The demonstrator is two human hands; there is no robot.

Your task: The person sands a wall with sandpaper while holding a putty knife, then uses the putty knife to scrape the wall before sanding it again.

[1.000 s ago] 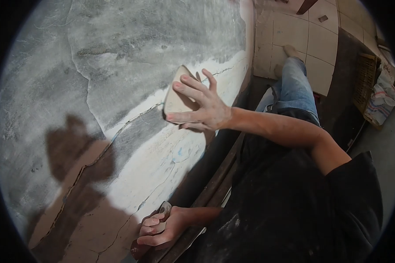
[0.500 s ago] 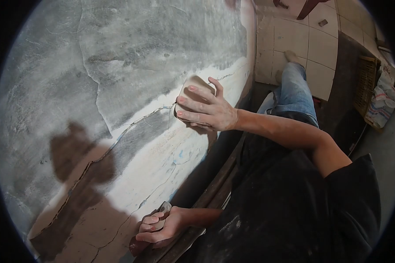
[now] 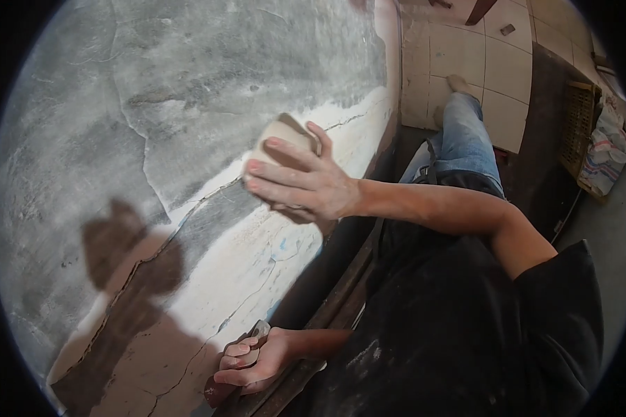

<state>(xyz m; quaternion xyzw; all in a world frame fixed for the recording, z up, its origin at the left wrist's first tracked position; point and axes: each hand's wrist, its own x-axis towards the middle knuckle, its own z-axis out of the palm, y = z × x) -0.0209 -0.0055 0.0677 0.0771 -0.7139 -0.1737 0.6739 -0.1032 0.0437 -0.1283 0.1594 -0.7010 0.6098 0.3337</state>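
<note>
My right hand (image 3: pixel 302 177) is spread over a pale, bent sheet that looks like sandpaper (image 3: pixel 283 132). Its fingers hold the sheet against the plastered wall (image 3: pixel 209 48), over the upper part of a long crack (image 3: pixel 143 260). White dust coats the fingers. Low in the view, my left hand (image 3: pixel 254 361) is closed around a small grey thing (image 3: pixel 260 329), mostly hidden by the fingers. That hand rests by a dark wooden edge (image 3: pixel 327 306) at the foot of the wall.
A white smoothed band (image 3: pixel 222 267) with thinner cracks runs along the grey wall. My jeans-clad leg (image 3: pixel 466 139) stands on pale floor tiles (image 3: pixel 455 52). At the right are a yellow-brown plastic crate (image 3: pixel 577 128) and a striped sack (image 3: pixel 605 156). A red furniture leg (image 3: pixel 480 10) shows at the top.
My right hand has slid left and slightly down along the crack with the sandpaper. My left hand has stayed where it was.
</note>
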